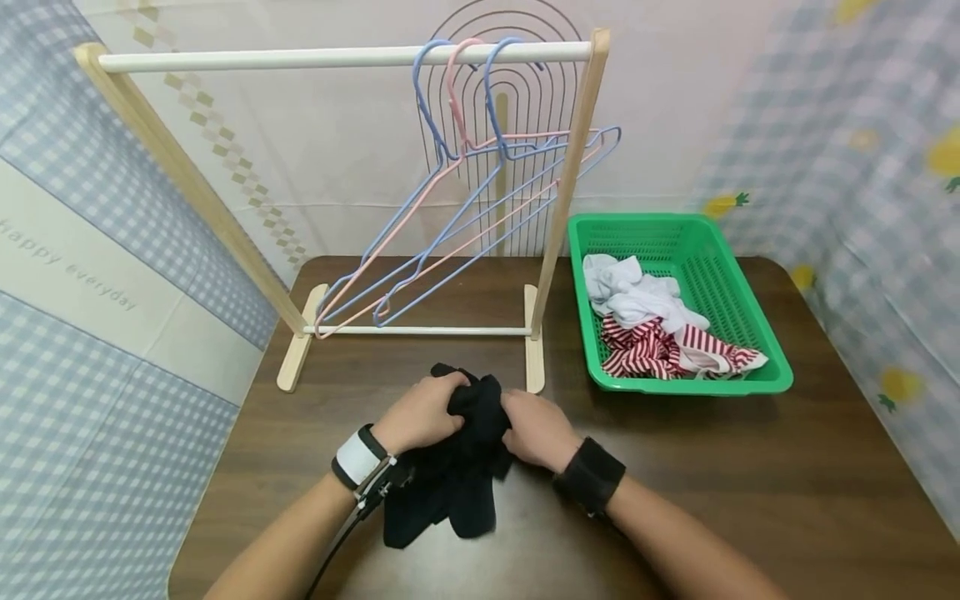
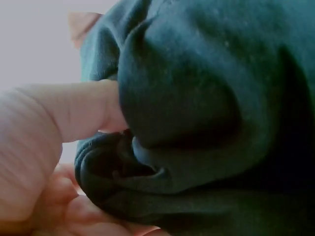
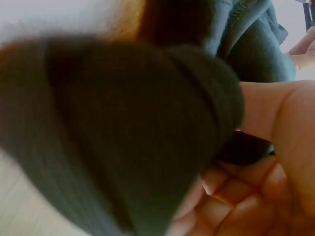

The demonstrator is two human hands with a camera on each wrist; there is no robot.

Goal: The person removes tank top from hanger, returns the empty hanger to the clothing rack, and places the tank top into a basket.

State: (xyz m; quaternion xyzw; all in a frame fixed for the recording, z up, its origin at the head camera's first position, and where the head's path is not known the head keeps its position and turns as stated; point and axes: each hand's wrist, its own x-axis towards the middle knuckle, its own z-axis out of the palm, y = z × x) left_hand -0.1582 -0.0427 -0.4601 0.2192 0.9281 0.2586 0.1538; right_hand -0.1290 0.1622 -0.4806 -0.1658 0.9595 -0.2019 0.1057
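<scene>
A bunched black garment (image 1: 468, 475) hangs between both hands above the front middle of the table; its exact kind cannot be told. My left hand (image 1: 423, 412) grips its left side, and in the left wrist view the thumb (image 2: 88, 108) goes into a fold while the fingers (image 2: 78, 211) curl beneath. On the opposite side my right hand (image 1: 540, 429) holds the cloth, with curled fingers (image 3: 236, 201) under it in the right wrist view. Most fingertips are hidden by the fabric. Loose ends of the garment droop toward the near side.
Behind the hands stands a wooden rack (image 1: 300, 58) with blue and pink hangers (image 1: 453, 100) on its white bar. At the right, a green basket (image 1: 727, 283) holds white cloth (image 1: 637, 292) and red-striped cloth (image 1: 645, 350). Checked fabric (image 1: 112, 400) flanks the brown table (image 1: 750, 483).
</scene>
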